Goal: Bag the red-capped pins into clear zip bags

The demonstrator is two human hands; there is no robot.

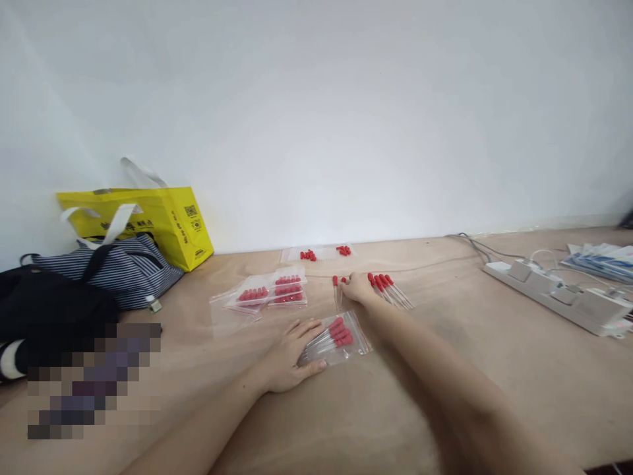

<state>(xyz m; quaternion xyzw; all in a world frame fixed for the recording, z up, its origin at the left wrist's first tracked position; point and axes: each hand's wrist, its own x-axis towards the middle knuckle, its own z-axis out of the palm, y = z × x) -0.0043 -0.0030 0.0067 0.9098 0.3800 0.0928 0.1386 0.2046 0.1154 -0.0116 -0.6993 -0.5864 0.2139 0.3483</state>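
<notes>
My left hand (291,356) lies flat with its fingers stretched over one end of a clear zip bag (363,343). Inside the bag are several glass droppers (326,336) with red rubber bulbs. Farther out, my right hand (359,288) has its fingers closed at the red bulb of a dropper (343,280); the fingertips are partly hidden. Just left of it is another loose dropper (335,282). A row of several loose droppers (388,290) lies right of that hand, bulbs pointing away from me.
Filled bags of droppers (289,290) are stacked left of centre. Red bulbs (308,254) lie on a plastic bag by the wall. A power strip (558,297) with plugs and cables sits right. A yellow bag (182,231) and a striped bag (138,270) stand left.
</notes>
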